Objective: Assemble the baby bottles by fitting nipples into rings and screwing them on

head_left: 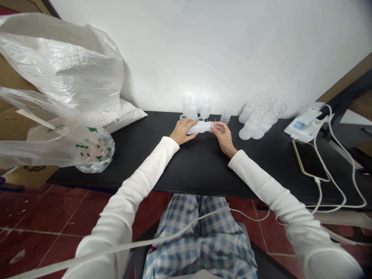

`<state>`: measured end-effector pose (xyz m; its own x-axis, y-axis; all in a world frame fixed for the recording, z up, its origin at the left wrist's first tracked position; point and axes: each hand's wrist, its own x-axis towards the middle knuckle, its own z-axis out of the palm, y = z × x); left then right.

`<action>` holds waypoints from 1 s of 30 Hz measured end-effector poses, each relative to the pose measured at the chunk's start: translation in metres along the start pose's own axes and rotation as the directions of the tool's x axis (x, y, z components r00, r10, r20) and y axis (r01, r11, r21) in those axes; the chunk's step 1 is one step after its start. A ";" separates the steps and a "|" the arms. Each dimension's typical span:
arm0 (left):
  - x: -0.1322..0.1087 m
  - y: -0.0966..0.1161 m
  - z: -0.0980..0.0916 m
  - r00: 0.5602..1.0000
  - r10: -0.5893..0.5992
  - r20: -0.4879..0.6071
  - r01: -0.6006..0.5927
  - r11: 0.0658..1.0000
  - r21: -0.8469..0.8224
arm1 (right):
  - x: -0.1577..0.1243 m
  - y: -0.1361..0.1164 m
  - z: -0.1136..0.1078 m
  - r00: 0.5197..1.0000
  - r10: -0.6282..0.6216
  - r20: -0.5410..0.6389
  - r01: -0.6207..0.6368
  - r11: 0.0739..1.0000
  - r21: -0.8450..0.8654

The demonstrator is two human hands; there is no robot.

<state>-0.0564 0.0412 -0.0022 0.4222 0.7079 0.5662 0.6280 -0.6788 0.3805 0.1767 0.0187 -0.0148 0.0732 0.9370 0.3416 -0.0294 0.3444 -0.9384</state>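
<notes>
A white translucent plastic bottle (200,127) lies on its side between my hands, above the black table. My left hand (183,131) is closed round its wide body at the left end. The fingers of my right hand (223,136) pinch the narrow neck end on the right; a small clear part there is too blurred to name. Just behind my hands stand several similar bottles (191,107). One small clear cap-like piece (226,115) stands to the right of them. Farther right, a group of bottles with rounded tips (260,118) lies close together.
A large white plastic sack (72,73) and a clear bag with green print (93,147) fill the left side. On the right lie a phone (310,159) with a white cable (319,193) and a white box-like device (303,126). A white wall (221,50) rises behind the black table (192,170).
</notes>
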 end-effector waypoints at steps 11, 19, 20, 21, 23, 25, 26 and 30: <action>0.005 0.009 -0.010 0.924 -0.320 0.208 0.381 0.726 -0.573 | -0.006 -0.022 -0.011 0.921 0.061 0.384 -0.088 0.995 0.054; 0.020 0.013 -0.015 0.621 -0.534 0.573 0.747 0.183 -0.639 | -0.009 -0.025 -0.003 0.937 -0.060 0.344 0.061 0.998 0.009; 0.020 0.013 -0.017 0.597 -0.523 0.609 0.769 0.156 -0.620 | -0.010 -0.024 -0.003 0.934 -0.090 0.346 0.100 0.995 -0.013; 0.021 0.013 -0.019 0.567 -0.508 0.649 0.794 0.126 -0.595 | -0.011 -0.024 -0.003 0.928 -0.130 0.350 0.155 0.987 -0.046; 0.021 0.013 -0.022 0.499 -0.478 0.722 0.840 0.062 -0.539 | -0.013 -0.025 -0.004 0.896 -0.240 0.374 0.312 0.939 -0.145; 0.022 0.013 -0.025 0.442 -0.471 0.763 0.868 0.012 -0.496 | -0.015 -0.027 -0.005 0.834 -0.345 0.430 0.480 0.838 -0.258; 0.023 0.012 -0.027 0.420 -0.470 0.776 0.878 -0.006 -0.479 | -0.015 -0.028 -0.006 0.798 -0.381 0.468 0.549 0.780 -0.300; 0.028 0.010 -0.034 0.326 -0.413 0.851 0.924 -0.050 -0.378 | -0.015 -0.034 -0.005 0.666 -0.449 0.596 0.708 0.632 -0.315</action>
<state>-0.0607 0.0473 0.0420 0.4343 0.6767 -0.5945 0.1119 0.6144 0.7810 0.1818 -0.0067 0.0114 -0.5321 0.5043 0.6801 0.3472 0.8626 -0.3680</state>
